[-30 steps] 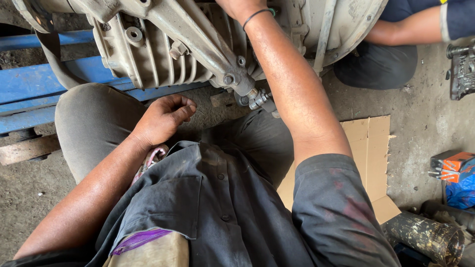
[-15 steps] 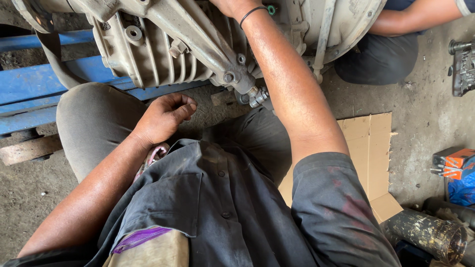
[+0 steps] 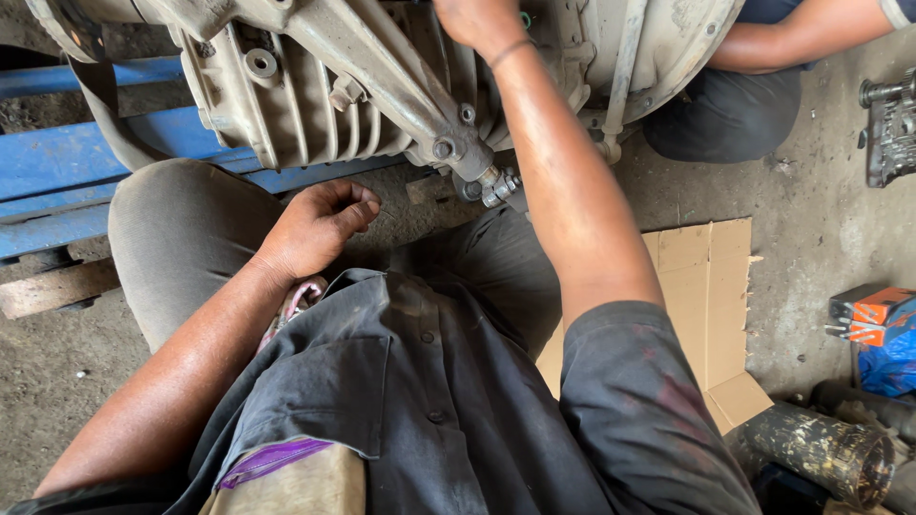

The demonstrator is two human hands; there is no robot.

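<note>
Item: grey ribbed gearbox housing [image 3: 315,105], cast metal, grimy. Location: upper centre of the frame, lying across blue steel beams [image 3: 67,167] at upper left, which kept it off the dirt floor.

Right hand [image 3: 477,21]: raised to the top edge of the frame, laid on the upper part of the housing. Its fingers ran out of view, so its grip could not be told. A thin band sat at the wrist.

Left hand [image 3: 320,224]: centre left, resting on the person's own bent knee, fingers loosely curled, nothing visibly held; apparently bracing the crouch.

Bolted fitting [image 3: 491,181]: at the lower end of a diagonal arm, centre frame.

Flattened cardboard [image 3: 706,286]: right of centre, on the floor, seemingly a seat pad.

Co-worker's arm [image 3: 801,33]: upper right, reaching toward the round bell end.

Orange box [image 3: 873,315] and soiled cylinder [image 3: 821,453]: lower right, set aside.
</note>
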